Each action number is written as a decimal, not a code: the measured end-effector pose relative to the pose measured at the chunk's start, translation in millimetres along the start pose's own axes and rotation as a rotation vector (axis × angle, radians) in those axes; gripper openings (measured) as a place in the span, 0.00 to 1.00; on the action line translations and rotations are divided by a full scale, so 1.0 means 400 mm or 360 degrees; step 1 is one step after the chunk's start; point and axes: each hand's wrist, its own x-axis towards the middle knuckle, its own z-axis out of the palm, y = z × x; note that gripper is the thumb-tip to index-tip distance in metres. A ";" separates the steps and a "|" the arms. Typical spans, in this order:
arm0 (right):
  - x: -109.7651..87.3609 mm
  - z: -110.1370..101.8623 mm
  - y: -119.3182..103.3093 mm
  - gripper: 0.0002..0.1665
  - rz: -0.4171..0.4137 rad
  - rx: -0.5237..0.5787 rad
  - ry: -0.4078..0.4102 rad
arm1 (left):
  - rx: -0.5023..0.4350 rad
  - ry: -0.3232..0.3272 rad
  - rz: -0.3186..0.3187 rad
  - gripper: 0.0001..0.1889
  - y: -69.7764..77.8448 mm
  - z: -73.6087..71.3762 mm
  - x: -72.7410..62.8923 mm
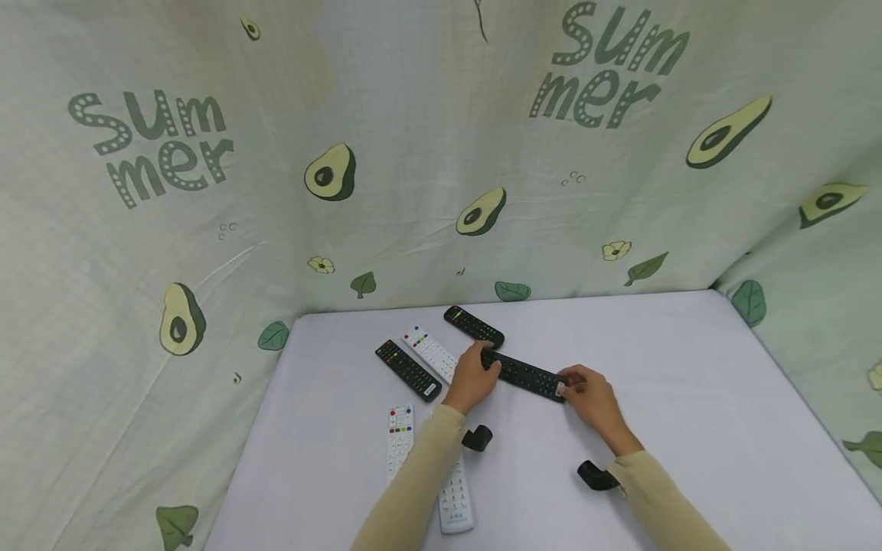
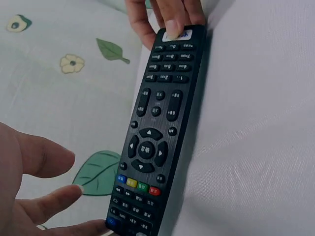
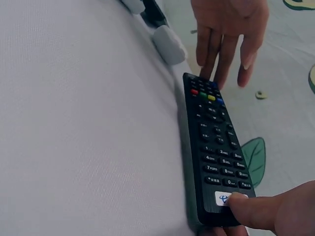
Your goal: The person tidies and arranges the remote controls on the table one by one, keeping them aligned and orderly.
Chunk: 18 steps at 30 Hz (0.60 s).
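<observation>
A black remote control (image 1: 527, 375) with a white label at one end is between the two hands, tilted in the left wrist view. My right hand (image 1: 592, 399) pinches the label end, thumb on top and fingers beneath, as the right wrist view shows. At the opposite end is my left hand (image 1: 472, 381); its fingers are extended and the thumb stands apart. One fingertip (image 2: 96, 227) touches or nearly touches the remote's end. Just beyond the left hand lies another black remote (image 1: 474, 327). A white remote (image 1: 430, 353) is partly hidden by that hand.
Left of the hands lies a third black remote (image 1: 409, 371). Two more white remotes, one left (image 1: 400, 436) and one right (image 1: 455, 505), are partly covered by the left sleeve. A white cloth covers the table (image 1: 689, 383); a printed curtain (image 1: 413, 252) hangs behind it.
</observation>
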 end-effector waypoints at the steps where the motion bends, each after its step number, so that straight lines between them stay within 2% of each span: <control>1: -0.007 -0.005 0.001 0.17 0.0013 0.0030 -0.0016 | -0.0023 0.0010 -0.0001 0.25 0.002 -0.001 -0.004; 10: -0.078 -0.046 -0.001 0.22 0.0220 0.0267 -0.0176 | -0.0297 0.0209 0.0133 0.16 0.008 -0.020 -0.027; 18: -0.141 -0.058 -0.012 0.25 0.0391 0.0492 -0.0260 | -0.0386 0.0130 0.0163 0.12 -0.007 -0.041 -0.041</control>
